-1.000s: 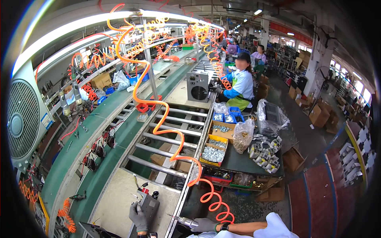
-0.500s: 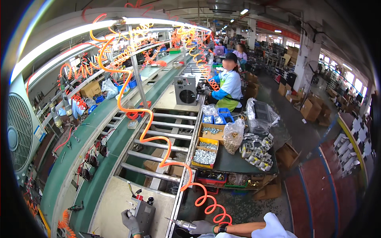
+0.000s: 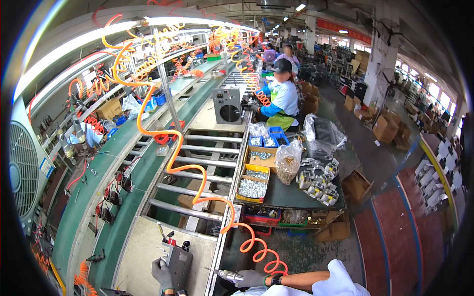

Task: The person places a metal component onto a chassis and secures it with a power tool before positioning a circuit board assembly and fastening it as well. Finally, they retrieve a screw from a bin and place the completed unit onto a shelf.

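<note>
A grey metal box [image 3: 177, 268], with black and red fittings at its far end, stands on a pale board at the near end of the roller line. My left hand [image 3: 162, 274], in a grey glove, is at the box's left side. Its fingers curl near small silvery parts by the top edge, and what they grip is too small to make out. In my gloved right hand [image 3: 251, 279] lies a silver power screwdriver [image 3: 230, 276], its thin bit pointing left toward the box, apart from it. An orange coiled air hose [image 3: 256, 241] runs down near this hand.
Beyond the board are bare rollers [image 3: 197, 171] and another grey box [image 3: 228, 106], with a co-worker [image 3: 284, 98] beside it. At right, a bench holds a yellow screw bin [image 3: 253, 199], a bag of hardware [image 3: 288, 165] and metal parts [image 3: 320, 182]. Green belts [image 3: 106, 229] run along the left.
The whole view has shifted slightly. The co-worker's head has dipped toward the far box. My hands, the near box and the screwdriver hold nearly the same places.
</note>
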### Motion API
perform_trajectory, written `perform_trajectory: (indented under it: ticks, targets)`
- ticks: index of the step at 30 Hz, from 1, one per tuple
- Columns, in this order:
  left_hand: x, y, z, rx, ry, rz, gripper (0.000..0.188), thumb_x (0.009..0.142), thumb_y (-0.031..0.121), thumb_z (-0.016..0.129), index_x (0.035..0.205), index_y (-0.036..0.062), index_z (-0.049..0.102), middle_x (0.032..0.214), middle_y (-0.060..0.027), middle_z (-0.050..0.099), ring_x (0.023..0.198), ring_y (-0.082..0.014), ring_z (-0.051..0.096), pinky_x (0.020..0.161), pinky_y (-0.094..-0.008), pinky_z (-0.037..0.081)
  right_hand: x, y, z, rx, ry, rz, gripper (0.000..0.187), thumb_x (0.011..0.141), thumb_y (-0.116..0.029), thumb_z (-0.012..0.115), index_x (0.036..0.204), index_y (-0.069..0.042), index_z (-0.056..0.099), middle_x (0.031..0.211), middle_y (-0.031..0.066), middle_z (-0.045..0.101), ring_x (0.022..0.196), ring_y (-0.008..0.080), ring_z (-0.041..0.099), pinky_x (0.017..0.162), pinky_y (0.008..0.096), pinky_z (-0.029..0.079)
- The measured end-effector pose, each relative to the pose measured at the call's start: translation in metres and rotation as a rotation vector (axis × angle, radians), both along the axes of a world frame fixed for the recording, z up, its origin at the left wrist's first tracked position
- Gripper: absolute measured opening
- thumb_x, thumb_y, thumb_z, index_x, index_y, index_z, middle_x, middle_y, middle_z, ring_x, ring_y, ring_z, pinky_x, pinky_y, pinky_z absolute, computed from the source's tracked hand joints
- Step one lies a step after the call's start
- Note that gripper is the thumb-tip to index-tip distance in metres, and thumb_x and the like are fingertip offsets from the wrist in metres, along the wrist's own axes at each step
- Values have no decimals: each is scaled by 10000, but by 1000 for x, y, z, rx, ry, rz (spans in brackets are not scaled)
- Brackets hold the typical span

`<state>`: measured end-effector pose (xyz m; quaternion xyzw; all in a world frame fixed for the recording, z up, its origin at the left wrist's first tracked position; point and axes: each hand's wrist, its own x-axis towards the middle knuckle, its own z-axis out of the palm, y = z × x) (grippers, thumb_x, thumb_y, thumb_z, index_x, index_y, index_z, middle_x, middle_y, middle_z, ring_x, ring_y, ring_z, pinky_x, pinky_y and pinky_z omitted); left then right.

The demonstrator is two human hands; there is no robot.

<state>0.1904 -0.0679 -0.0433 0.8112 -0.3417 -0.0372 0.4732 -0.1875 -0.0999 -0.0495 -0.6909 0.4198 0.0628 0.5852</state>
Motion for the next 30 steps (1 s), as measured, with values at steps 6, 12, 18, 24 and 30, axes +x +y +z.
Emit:
perform_trajectory:
  ticks: [6, 12, 18, 24, 30]
  targets:
    - [-1, -1, 4, 22, 14, -10, 87, 892, 21, 618, 947, -29, 664, 837, -116, 688, 733, -185, 622, 697, -330, 519, -4, -1, 18, 32, -71, -32, 497, 813, -429, 687, 1103, -32, 620, 1006, 156, 681, 932, 293, 659, 822, 400, 491]
    - [2, -1, 1, 35, -7, -23, 88, 909, 33, 606, 941, -26, 663, 832, -113, 686, 727, -191, 620, 692, -334, 518, -6, -1, 17, 56, -112, -72, 489, 802, -424, 687, 1099, -40, 625, 993, 153, 683, 920, 295, 662, 812, 401, 497]
    - [4, -2, -5, 3, -32, -11, 87, 901, 46, 625, 914, -34, 658, 802, -126, 681, 717, -197, 614, 702, -337, 510, -2, 0, -2, -11, -100, -86, 452, 769, -409, 715, 1041, -54, 647, 938, 158, 691, 883, 305, 674, 783, 407, 515]
    - [6, -2, -8, -3, -37, 3, 94, 902, 49, 622, 918, -36, 658, 806, -132, 686, 714, -202, 617, 702, -338, 511, 2, 7, -20, -144, -113, -137, 415, 736, -395, 743, 983, -69, 669, 882, 163, 700, 845, 315, 686, 754, 414, 533]
    - [6, -1, -7, 35, -41, -11, 104, 909, 51, 606, 955, -25, 659, 838, -140, 689, 737, -220, 635, 706, -354, 521, -2, 10, -28, -204, -300, -200, 424, 690, -399, 757, 922, -54, 675, 863, 178, 695, 827, 338, 685, 735, 432, 537]
